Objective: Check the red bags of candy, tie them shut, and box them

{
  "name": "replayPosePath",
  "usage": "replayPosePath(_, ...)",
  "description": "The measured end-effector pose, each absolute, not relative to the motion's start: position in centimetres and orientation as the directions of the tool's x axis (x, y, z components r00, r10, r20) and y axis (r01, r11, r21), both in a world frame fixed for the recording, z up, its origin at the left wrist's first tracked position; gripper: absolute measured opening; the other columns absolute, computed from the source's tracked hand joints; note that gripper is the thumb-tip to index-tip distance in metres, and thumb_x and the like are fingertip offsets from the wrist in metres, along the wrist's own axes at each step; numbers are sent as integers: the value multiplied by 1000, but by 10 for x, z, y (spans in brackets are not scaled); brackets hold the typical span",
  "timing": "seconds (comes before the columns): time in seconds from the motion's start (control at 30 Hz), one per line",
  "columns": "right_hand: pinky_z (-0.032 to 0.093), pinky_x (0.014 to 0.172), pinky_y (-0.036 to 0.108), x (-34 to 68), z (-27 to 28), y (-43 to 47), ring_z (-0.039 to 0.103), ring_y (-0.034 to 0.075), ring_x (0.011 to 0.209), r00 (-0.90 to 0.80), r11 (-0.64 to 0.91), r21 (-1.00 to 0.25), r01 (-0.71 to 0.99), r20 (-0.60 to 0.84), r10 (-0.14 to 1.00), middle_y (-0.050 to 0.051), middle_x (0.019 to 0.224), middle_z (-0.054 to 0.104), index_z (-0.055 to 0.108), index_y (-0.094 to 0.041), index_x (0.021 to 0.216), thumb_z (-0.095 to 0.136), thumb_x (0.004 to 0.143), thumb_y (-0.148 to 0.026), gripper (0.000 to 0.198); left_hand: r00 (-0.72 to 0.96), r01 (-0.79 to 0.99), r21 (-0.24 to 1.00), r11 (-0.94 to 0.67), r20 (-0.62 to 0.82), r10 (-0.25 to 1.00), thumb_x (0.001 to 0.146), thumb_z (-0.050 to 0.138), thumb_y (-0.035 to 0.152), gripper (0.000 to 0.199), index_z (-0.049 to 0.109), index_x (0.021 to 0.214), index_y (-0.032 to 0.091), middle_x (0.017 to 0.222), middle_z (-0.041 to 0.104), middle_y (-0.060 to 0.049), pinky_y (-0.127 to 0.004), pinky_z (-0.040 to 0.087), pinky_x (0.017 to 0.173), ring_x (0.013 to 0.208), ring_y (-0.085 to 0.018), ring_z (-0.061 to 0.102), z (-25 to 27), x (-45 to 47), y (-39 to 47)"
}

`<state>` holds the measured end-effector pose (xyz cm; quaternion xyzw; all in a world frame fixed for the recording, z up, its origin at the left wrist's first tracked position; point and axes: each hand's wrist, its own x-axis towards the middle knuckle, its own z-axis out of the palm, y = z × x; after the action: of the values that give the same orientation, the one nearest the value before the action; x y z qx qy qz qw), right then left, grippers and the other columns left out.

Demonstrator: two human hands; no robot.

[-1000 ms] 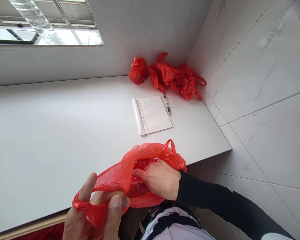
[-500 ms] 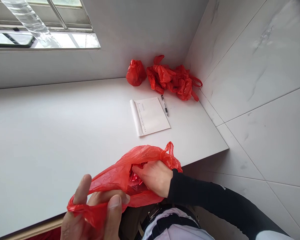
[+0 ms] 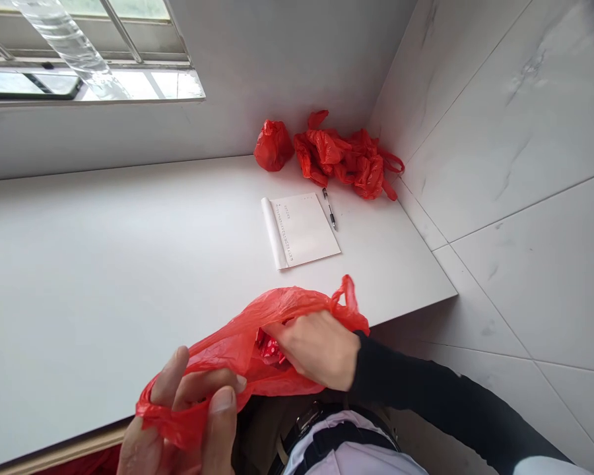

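Note:
A thin red plastic bag (image 3: 287,300) is stretched wide above the front edge of the white surface. One of its handles loops over the fingers of my left hand (image 3: 178,422), which is closed on the bag. My right hand (image 3: 321,349), in a black sleeve, reaches into the bag's mouth. Its fingers are bent around a small shiny red packet with white dots (image 3: 271,351); the fingertips are partly hidden. The bag's other handle (image 3: 347,290) stands up loose behind my right wrist.
Beyond the bag lie an open notepad (image 3: 307,231) with writing and a pen (image 3: 329,210). A knotted red bag (image 3: 273,145) and crumpled red bags (image 3: 346,158) sit by the wall. A clear bottle (image 3: 74,49) and a phone (image 3: 30,86) are on the windowsill.
My right hand has shifted slightly right and up in the bag, and more of the dotted packet shows. My left hand still holds the bag.

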<state>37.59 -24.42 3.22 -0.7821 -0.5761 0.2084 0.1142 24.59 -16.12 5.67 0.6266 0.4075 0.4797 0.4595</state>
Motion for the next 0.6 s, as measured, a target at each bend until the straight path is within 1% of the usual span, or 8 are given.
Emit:
replayPosePath(0.1, 53, 79, 32, 376, 51, -271, 64, 20, 86, 365, -239, -518, 821, 155, 918, 5, 93, 68, 49, -20, 139, 45, 99, -15, 40, 247, 64, 941, -333, 309, 918, 58, 82, 21, 51, 77, 108, 27, 69, 73, 0, -43, 53, 64, 54, -22, 64, 57, 241, -154)
replayPosePath(0.2, 42, 109, 45, 384, 57, -296, 50, 25, 125, 557, -338, -497, 800, 404, 725, 10, 130, 57, 40, -25, 148, 55, 97, -22, 52, 398, 74, 902, -425, 364, 842, 57, 83, 22, 30, 79, 87, 26, 69, 72, -1, -36, 52, 53, 58, -22, 64, 52, 228, -145)
replayPosePath(0.27, 34, 115, 54, 392, 52, -307, 43, 30, 132, 626, -451, -465, 762, 346, 699, 12, 136, 53, 37, -22, 151, 64, 94, -31, 64, 365, 74, 880, -469, 414, 834, 56, 83, 21, 28, 79, 82, 26, 84, 73, -2, -34, 54, 59, 70, -21, 65, 49, 223, -144)
replayPosePath(0.33, 40, 109, 54, 401, 45, -312, 51, 29, 121, 664, -506, -517, 690, 176, 726, 10, 123, 60, 39, -20, 149, 66, 93, -36, 64, 285, 81, 853, -515, 475, 833, 57, 83, 18, 42, 80, 97, 32, 106, 69, -1, -36, 56, 79, 90, -21, 64, 46, 222, -145)
replayPosePath(0.4, 50, 97, 45, 406, 41, -314, 58, 24, 103, 658, -500, -611, 613, 45, 752, 5, 104, 65, 53, -24, 136, 62, 97, -34, 41, 358, 65, 829, -556, 501, 788, 65, 80, 17, 60, 73, 121, 37, 129, 61, -2, -40, 53, 97, 111, -25, 61, 43, 223, -147)
replayPosePath(0.47, 52, 88, 38, 404, 43, -316, 59, 21, 97, 642, -441, -688, 577, 48, 765, 3, 97, 64, 63, -27, 117, 57, 99, -30, 19, 547, 4, 834, -551, 460, 700, 78, 71, 13, 72, 55, 142, 42, 143, 55, -3, -48, 48, 107, 127, -29, 55, 42, 221, -148)
replayPosePath(0.53, 51, 86, 37, 398, 49, -323, 60, 21, 100, 623, -339, -729, 595, 151, 768, 3, 101, 64, 65, -30, 108, 57, 99, -28, 12, 697, -91, 878, -470, 393, 599, 91, 55, 10, 71, 40, 151, 45, 135, 62, -4, -53, 45, 110, 128, -28, 57, 44, 218, -151)
replayPosePath(0.6, 51, 87, 38, 391, 56, -336, 61, 23, 103, 599, -244, -730, 638, 272, 753, 5, 107, 63, 65, -32, 108, 60, 96, -27, 14, 774, -160, 933, -321, 321, 546, 100, 39, 11, 60, 42, 150, 44, 103, 73, -3, -47, 53, 100, 104, -22, 68, 49, 215, -158)
